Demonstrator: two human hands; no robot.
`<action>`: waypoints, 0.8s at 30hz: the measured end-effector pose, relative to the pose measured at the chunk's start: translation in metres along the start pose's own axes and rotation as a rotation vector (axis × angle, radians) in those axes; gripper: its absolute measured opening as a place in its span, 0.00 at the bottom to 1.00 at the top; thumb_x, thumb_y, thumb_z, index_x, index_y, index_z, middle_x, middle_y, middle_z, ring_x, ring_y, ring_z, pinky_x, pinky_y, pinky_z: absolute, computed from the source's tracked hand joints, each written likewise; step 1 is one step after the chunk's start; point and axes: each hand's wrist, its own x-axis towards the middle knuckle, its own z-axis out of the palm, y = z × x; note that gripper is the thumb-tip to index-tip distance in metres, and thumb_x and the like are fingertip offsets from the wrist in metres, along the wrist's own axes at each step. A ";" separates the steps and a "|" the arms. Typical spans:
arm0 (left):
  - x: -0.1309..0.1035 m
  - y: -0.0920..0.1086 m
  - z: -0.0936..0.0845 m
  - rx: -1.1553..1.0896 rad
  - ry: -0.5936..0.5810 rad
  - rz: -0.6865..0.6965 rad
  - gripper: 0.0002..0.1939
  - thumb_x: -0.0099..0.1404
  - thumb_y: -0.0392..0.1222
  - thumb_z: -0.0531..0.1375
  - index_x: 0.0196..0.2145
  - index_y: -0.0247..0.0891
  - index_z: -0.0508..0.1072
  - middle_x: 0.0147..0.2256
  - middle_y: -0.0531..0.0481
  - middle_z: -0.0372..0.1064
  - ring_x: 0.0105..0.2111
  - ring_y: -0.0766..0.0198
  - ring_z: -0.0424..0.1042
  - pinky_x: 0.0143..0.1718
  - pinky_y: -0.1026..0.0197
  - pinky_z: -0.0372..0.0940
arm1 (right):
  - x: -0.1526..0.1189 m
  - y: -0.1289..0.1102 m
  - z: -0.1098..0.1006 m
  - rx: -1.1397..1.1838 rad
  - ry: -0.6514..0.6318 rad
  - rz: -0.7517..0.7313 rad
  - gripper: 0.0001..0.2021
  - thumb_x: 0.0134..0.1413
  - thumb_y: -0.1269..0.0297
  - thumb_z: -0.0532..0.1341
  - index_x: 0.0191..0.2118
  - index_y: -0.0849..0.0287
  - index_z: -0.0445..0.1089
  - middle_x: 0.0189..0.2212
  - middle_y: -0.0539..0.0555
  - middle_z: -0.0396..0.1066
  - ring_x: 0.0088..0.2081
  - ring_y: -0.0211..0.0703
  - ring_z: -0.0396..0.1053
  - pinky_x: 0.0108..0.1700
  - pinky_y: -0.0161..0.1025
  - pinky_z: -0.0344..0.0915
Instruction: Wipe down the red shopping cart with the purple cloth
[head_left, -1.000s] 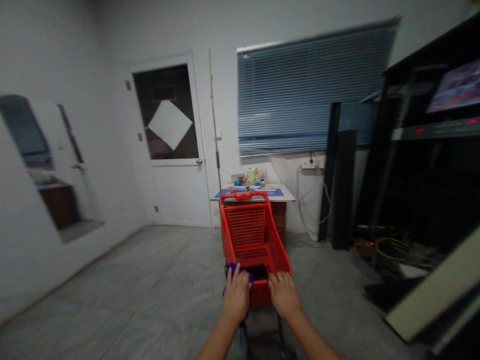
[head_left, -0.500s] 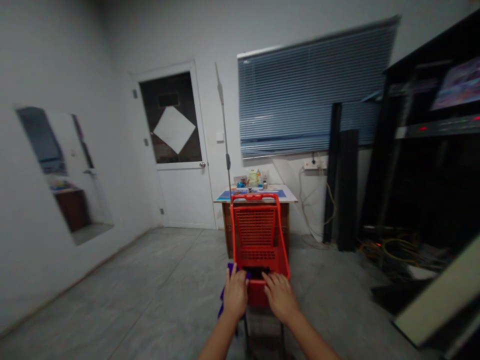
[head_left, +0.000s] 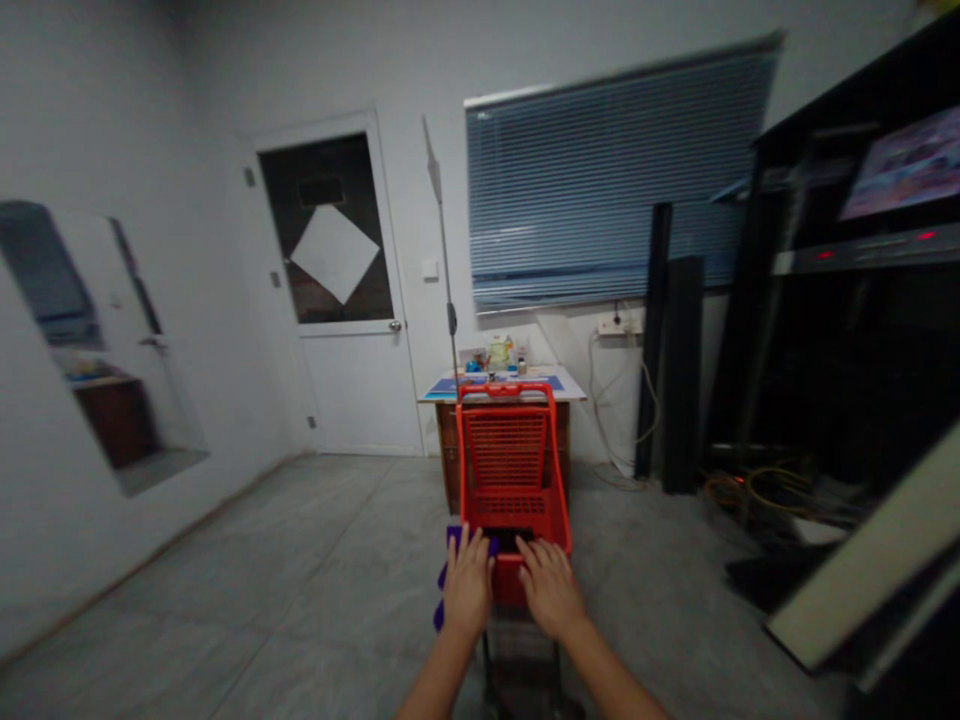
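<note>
A red plastic shopping cart [head_left: 507, 450] stands straight in front of me, its handle at the far end. My left hand [head_left: 470, 580] lies at the left of the cart's near rim with its fingers stretched forward, over a purple piece [head_left: 441, 612] that hangs on the left side. At the right of the same rim my right hand [head_left: 551, 585] lies palm down, fingers spread. Neither hand is wrapped round anything. Between my fingertips a dark object [head_left: 511, 540] shows inside the basket; its kind is unclear. A thin upright pole [head_left: 448, 250] rises at the cart's far left corner.
Beyond the cart a desk [head_left: 574, 388] bears small items, against the wall. A white door [head_left: 360, 390] is left of it, and a mirror [head_left: 112, 340] leans on the left wall. Dark racks [head_left: 810, 370], loose cables [head_left: 780, 490] and a pale slanted board [head_left: 847, 570] are on the right.
The view has turned slightly right, so the room and cart sit a little further left. Both hands stay on the cart's near rim, fingers still stretched out.
</note>
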 end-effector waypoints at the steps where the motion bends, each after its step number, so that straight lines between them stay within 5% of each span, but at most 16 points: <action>1: 0.001 0.005 0.001 -0.014 -0.008 0.004 0.19 0.70 0.34 0.49 0.57 0.37 0.66 0.60 0.43 0.63 0.65 0.54 0.50 0.65 0.41 0.47 | 0.000 0.000 0.000 -0.004 0.001 0.002 0.26 0.64 0.61 0.45 0.66 0.54 0.54 0.60 0.54 0.62 0.64 0.48 0.52 0.66 0.45 0.38; 4: 0.006 0.012 -0.006 -0.057 -0.051 0.047 0.19 0.71 0.36 0.49 0.56 0.38 0.67 0.58 0.45 0.66 0.65 0.54 0.52 0.65 0.41 0.47 | 0.000 0.003 -0.001 -0.012 0.011 0.002 0.25 0.64 0.61 0.45 0.66 0.54 0.54 0.60 0.54 0.62 0.64 0.48 0.53 0.66 0.46 0.38; 10: 0.007 -0.007 -0.020 -0.049 -0.046 0.013 0.19 0.70 0.35 0.48 0.55 0.39 0.69 0.59 0.46 0.64 0.64 0.54 0.53 0.65 0.41 0.46 | 0.000 0.003 -0.002 -0.005 0.013 -0.011 0.26 0.64 0.61 0.46 0.66 0.54 0.54 0.60 0.54 0.62 0.63 0.48 0.54 0.66 0.45 0.41; 17: 0.007 0.018 -0.011 -0.064 -0.029 0.009 0.18 0.71 0.35 0.48 0.54 0.37 0.69 0.58 0.45 0.66 0.64 0.55 0.55 0.66 0.42 0.47 | 0.000 0.003 0.000 -0.019 0.029 -0.013 0.26 0.64 0.59 0.46 0.65 0.55 0.55 0.60 0.55 0.63 0.63 0.49 0.54 0.66 0.47 0.40; 24: 0.005 -0.003 -0.019 -0.048 -0.036 0.002 0.18 0.71 0.36 0.48 0.55 0.38 0.69 0.59 0.47 0.65 0.65 0.54 0.52 0.65 0.41 0.46 | 0.001 0.004 -0.001 -0.016 0.006 -0.015 0.26 0.63 0.60 0.46 0.66 0.55 0.54 0.60 0.55 0.63 0.63 0.48 0.54 0.65 0.46 0.41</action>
